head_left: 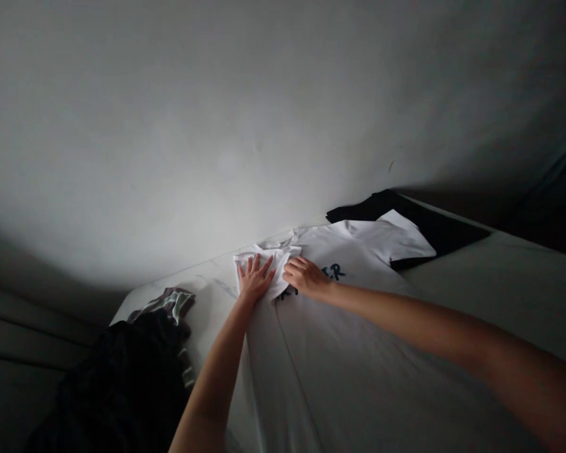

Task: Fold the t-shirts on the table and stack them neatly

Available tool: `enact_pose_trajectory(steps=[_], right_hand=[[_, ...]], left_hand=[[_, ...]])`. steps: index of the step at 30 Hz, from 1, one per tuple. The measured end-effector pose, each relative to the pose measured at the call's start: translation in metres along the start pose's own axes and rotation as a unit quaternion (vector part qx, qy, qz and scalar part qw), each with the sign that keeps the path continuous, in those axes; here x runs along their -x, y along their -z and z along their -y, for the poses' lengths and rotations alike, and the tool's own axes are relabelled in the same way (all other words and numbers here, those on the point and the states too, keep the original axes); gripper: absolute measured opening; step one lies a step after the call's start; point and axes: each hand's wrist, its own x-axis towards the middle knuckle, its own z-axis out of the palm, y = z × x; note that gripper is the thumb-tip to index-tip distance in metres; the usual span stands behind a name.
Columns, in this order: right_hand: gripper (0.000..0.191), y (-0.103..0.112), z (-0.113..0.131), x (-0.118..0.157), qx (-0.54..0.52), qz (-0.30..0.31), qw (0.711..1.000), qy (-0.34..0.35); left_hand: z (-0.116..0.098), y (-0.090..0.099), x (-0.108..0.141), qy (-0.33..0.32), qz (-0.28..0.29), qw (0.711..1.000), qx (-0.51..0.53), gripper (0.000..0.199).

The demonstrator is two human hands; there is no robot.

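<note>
A white T-shirt [339,327] with dark lettering on its chest lies spread on the table. Its left side is folded inward over the front, and the sleeve on that side lies over the chest near the collar. My left hand [255,277] presses flat on the folded part, fingers spread. Just to the right, my right hand [305,277] has its fingers closed on the edge of the folded sleeve, covering part of the lettering. The other sleeve points out to the right, over a black garment.
Behind the shirt at the right lies a flat black garment [446,229]. A heap of dark clothing [127,377] and a striped cloth [182,302] sit at the table's left end. The pale marble-patterned table [212,296] meets a grey wall [217,126] at the back.
</note>
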Motion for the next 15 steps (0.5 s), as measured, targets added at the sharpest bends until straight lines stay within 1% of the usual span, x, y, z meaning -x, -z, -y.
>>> enact_pose_trajectory(steps=[2, 4, 6, 7, 9, 10, 12, 13, 15], right_hand=[[0.018, 0.005, -0.001, 0.014, -0.009, 0.017, 1.000, 0.007], [0.016, 0.010, 0.000, 0.024, -0.038, 0.043, 0.998, -0.004], [0.013, 0.018, -0.007, 0.028, -0.097, 0.069, 0.992, -0.037], [0.011, 0.023, -0.016, 0.029, -0.127, 0.071, 0.987, -0.072], [0.010, 0.037, -0.047, 0.036, -0.149, 0.046, 0.972, -0.177], [0.009, 0.045, -0.068, 0.043, -0.132, 0.020, 0.960, -0.245], [0.008, 0.061, -0.116, 0.067, -0.063, -0.032, 0.925, -0.374], [0.009, 0.067, -0.139, 0.082, -0.030, -0.050, 0.902, -0.428], [0.015, 0.077, -0.178, 0.115, 0.008, -0.076, 0.869, -0.488]], left_hand=[[0.000, 0.003, 0.000, -0.002, 0.019, 1.000, -0.008, 0.056], [0.001, 0.006, -0.001, -0.005, 0.026, 1.000, -0.017, 0.057], [0.000, 0.010, -0.002, -0.007, 0.036, 0.999, -0.032, 0.057], [-0.001, 0.011, -0.004, -0.008, 0.038, 0.998, -0.044, 0.058], [-0.008, 0.013, -0.007, -0.009, 0.014, 0.997, -0.071, 0.059], [-0.013, 0.013, -0.008, -0.014, -0.011, 0.997, -0.079, 0.060], [-0.027, 0.010, -0.008, -0.044, -0.056, 0.995, -0.074, 0.061], [-0.035, 0.007, -0.008, -0.071, -0.059, 0.994, -0.064, 0.059], [-0.048, 0.002, -0.005, -0.131, -0.030, 0.990, -0.039, 0.056]])
